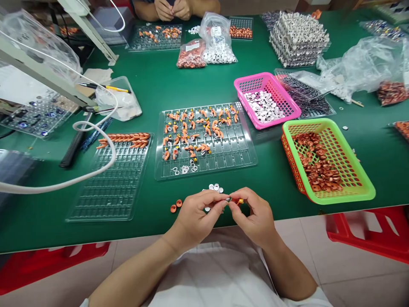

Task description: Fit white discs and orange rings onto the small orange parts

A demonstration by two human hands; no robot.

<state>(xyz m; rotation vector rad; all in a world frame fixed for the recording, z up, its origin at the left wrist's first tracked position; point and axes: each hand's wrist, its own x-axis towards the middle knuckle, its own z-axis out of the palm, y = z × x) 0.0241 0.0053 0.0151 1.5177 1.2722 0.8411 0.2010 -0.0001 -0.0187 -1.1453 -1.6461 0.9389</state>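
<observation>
My left hand (201, 213) and my right hand (255, 215) meet fingertip to fingertip above the table's near edge. In the right one's pinch is a small orange figure part (238, 201) with a yellow end. The left fingertips close on a tiny grey-white piece (228, 199) touching it; its kind is mostly hidden. Beside my left hand lie two orange cups (173, 208) and several white discs (216, 186). Just beyond, a clear tray (230, 158) holds several orange parts with yellow bits and some white rings (185, 169).
Right of the tray stand a pink basket (268, 121) of white discs and a green basket (354, 197) of copper-coloured cups. Another clear tray (105, 192), a hammer (73, 147) and a white cable (96, 172) are at left. Across the table are a co-worker's hands (172, 9).
</observation>
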